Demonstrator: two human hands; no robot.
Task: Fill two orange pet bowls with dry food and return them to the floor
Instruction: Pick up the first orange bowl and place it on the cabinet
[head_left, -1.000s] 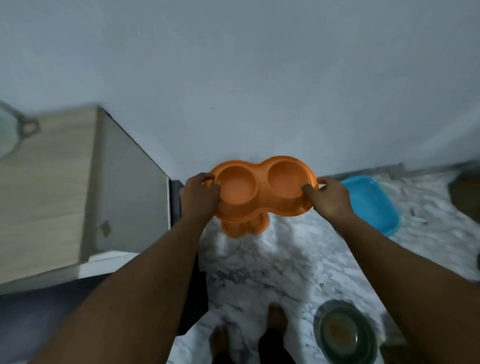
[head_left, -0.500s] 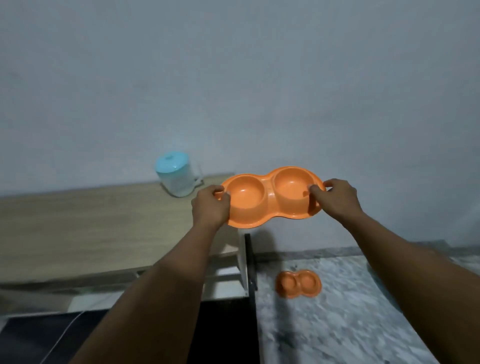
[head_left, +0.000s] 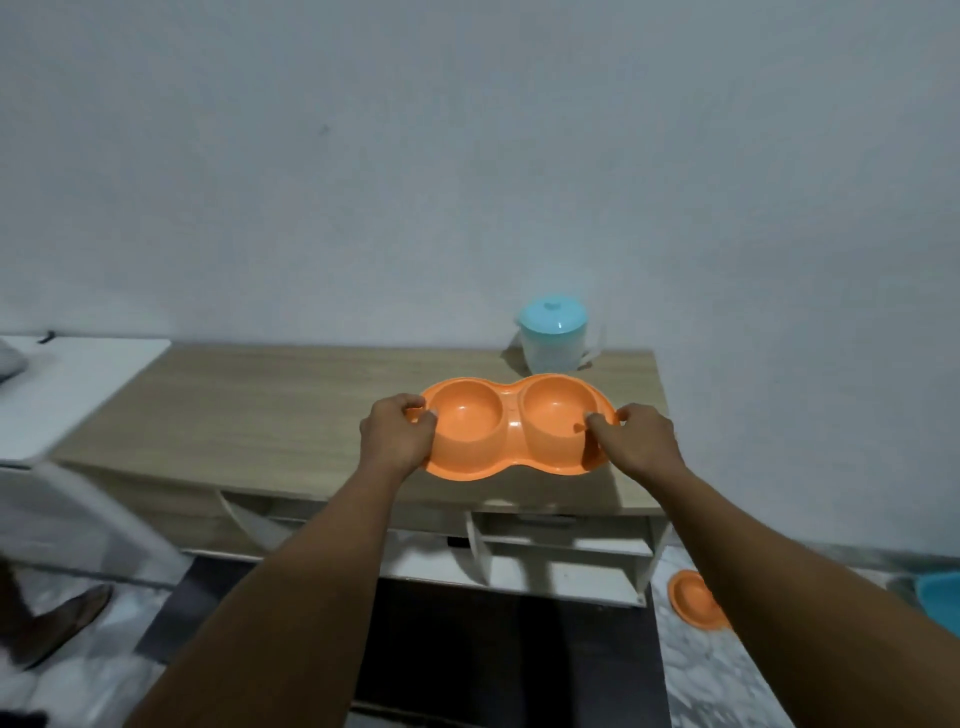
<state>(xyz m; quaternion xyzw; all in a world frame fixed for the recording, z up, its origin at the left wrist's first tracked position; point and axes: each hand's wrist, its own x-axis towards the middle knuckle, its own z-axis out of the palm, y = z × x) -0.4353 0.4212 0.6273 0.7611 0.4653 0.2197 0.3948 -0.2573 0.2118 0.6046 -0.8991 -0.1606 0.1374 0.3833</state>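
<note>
The light is dim and flat, with a cool grey-blue cast over the wall (head_left: 467, 156), and nothing glares. Its source is out of view. Shadows are soft: the jug (head_left: 553, 338) throws a faint one to its left on the wooden surface (head_left: 260, 415), and a darker patch lies under the orange double bowl (head_left: 514, 431). The centre is fairly sharp but slightly grainy. Motion blur smears the white furniture (head_left: 78, 395) at the left edge and the marbled floor (head_left: 727, 686) at the right. Wide-angle distortion swells the arms (head_left: 311, 597) toward the bottom.
</note>
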